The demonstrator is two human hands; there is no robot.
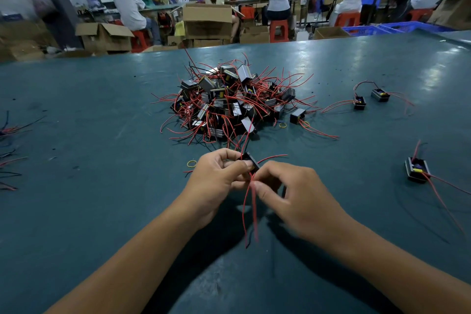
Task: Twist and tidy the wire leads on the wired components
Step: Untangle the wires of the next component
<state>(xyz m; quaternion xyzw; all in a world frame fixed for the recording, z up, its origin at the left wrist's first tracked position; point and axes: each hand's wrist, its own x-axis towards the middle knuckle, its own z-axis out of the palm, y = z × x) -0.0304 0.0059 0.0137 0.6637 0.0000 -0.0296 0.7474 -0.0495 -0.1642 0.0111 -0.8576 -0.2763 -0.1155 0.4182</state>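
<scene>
- head view is looking down on a teal table [102,186], with both forearms reaching in from the bottom edge.
- left hand [216,181] is gripping a small black component [251,159] just above the table, fingers curled round it and thumb lying across its near side.
- right hand [288,194] is pinching the component's red leads [251,209] between thumb and forefinger right beneath the component; the other fingers are hanging loosely curled.
- the leads are dangling toward the camera, their lower ends blurred.
- another red lead [274,157] is arcing out to the right from the component.
- a pile of wired components [234,102] is sitting mid-table beyond the hands, red and black leads sticking out all round.
- three separate components are lying to the right: two far ones [370,99] near each other, one nearer [416,169] trailing long red wires.
- a yellow rubber band [191,163] is lying just left of the left hand.
- loose wires [11,132] are showing at the left edge.
</scene>
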